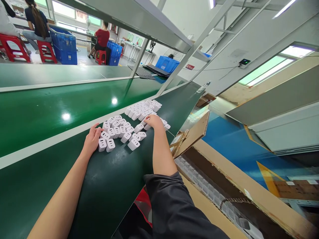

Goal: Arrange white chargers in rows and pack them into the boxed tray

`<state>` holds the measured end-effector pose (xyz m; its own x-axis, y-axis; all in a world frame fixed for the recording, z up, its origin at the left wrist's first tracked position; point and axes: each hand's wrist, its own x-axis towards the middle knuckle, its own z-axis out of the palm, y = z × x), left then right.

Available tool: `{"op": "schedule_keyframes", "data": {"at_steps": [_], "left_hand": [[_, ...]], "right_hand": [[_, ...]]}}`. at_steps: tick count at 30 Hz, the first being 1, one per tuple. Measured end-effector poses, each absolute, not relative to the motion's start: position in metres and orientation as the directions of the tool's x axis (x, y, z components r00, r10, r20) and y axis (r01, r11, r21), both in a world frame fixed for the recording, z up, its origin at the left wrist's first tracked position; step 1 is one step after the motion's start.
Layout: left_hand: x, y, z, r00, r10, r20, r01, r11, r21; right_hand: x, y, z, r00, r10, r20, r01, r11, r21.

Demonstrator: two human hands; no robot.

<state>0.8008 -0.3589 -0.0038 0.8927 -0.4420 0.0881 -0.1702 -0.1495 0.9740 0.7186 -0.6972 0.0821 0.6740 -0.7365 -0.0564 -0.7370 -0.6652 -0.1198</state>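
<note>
Many white power adapters with slots in their ends stand and lie in two loose groups on the dark green bench (pixel 109 186). My left hand (pixel 92 138) is at the left edge of the nearer group (pixel 116 131), fingers apart, touching the outer adapters. Over the gap between the groups, my right hand (pixel 154 121) bends its fingers down around a white power adapter (pixel 147 126); the fingertips are partly hidden. The farther group (pixel 141 110) lies just beyond that hand, and a few adapters show to its right.
A green conveyor belt (pixel 74 103) runs behind a pale rail (pixel 62 137). At right stands an open cardboard box (pixel 224 172) with clear plastic trays (pixel 199 181). A metal post (pixel 171 78) rises past the far group. People sit near blue crates (pixel 63 44) at the back.
</note>
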Motion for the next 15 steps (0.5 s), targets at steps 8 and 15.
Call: {"op": "schedule_keyframes", "data": {"at_steps": [8,15], "left_hand": [[0.801,-0.358,-0.004,0.892,-0.445,0.081,-0.171,-0.165,0.971],[0.802,-0.359,-0.005,0.891,-0.446,0.085,-0.171,-0.156,0.973]], "right_hand": [[0.725,-0.686,0.082,0.759,-0.643,-0.106,-0.651,-0.746,-0.141],[0.724,-0.686,0.079,0.768,-0.633,-0.093,-0.640,-0.755,-0.143]]}}
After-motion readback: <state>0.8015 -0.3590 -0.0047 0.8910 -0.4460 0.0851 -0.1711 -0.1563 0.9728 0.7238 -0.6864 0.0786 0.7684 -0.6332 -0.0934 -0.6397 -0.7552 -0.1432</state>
